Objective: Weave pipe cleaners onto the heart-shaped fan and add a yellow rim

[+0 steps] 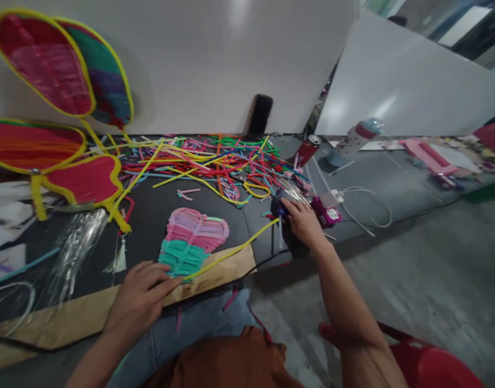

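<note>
A wing-shaped piece [196, 237] made of pink, lilac and teal pipe cleaners lies on brown paper at the table's front edge. My left hand [144, 293] is closed at its lower tip, fingertips pinching the end of a yellow pipe cleaner [239, 249] against it. From there the pipe cleaner runs up to the right, along the piece's side. Farther right, my right hand [303, 220] curls over a dark blue tool [280, 207], apparently a glue gun, mostly hidden under the fingers. A black cord [267, 261] trails near it.
Loose pipe cleaners [207, 161] are heaped along the back. Large yellow-edged wings [49, 64] stand at left. A phone [260, 116] leans on the white partition. Right of the heap are a red can [308, 150], a bottle [355, 141], a magenta box [326, 212] and a white charger cable [369, 189].
</note>
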`<state>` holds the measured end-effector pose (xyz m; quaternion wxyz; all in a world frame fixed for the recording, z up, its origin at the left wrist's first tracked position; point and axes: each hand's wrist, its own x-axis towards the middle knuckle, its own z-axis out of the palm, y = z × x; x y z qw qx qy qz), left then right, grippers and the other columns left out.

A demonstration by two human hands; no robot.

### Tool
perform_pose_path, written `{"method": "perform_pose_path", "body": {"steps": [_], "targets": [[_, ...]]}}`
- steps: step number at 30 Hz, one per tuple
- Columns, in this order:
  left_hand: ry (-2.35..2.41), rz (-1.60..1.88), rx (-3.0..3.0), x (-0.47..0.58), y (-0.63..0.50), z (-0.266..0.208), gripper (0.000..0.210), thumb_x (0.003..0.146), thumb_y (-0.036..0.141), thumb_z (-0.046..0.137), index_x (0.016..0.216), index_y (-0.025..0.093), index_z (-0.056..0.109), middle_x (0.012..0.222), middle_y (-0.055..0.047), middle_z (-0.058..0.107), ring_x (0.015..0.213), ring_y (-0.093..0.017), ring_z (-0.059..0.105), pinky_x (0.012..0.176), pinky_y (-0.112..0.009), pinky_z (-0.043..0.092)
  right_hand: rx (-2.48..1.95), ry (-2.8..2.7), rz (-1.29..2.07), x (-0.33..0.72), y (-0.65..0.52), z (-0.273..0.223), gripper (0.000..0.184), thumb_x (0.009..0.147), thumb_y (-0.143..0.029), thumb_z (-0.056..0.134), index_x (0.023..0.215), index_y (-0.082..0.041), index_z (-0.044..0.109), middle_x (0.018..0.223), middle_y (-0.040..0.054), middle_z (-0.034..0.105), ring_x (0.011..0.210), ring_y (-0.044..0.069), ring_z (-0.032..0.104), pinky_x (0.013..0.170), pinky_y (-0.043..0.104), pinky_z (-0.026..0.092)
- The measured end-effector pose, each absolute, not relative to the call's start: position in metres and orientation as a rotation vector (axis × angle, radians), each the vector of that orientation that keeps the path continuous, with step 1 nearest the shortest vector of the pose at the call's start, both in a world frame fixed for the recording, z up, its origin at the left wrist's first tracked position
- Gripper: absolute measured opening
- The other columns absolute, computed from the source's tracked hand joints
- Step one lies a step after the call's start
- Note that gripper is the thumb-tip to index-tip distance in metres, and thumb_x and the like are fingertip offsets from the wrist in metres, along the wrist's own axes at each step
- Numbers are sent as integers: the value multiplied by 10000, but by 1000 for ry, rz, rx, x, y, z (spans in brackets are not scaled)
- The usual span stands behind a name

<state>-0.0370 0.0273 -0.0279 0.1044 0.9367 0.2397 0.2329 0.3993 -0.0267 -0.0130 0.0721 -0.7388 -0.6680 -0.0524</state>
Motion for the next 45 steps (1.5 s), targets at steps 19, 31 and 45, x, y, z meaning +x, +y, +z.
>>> {"method": "perform_pose_path", "body": {"steps": [19,31,45], "targets": [[770,686,2703,-28,19,-18,313,789,36,510,925,253,690,735,-13,619,891,-191,583,860,-392,422,-1236,-1790,557,221,-71,-11,205,874,-102,482,1016,-214,580,891,49,658,835,152,608,747,290,506],[999,591,2601,-29,10,-12,150,870,155,489,956,165,612,922,-62,663,934,-183,568,943,-398,388,-1383,-2168,229,163,-34,-27,98,852,-266,607,921,-251,676,838,16,689,820,184,497,732,347,309],[1117,505,2512,-33,7,2,123,856,212,540,873,214,662,888,-29,649,1006,-214,492,910,-413,363,-1367,-2174,156,159,-37,-27,70,838,-233,624,870,-253,683,799,3,660,798,164,483,740,349,285]]}}
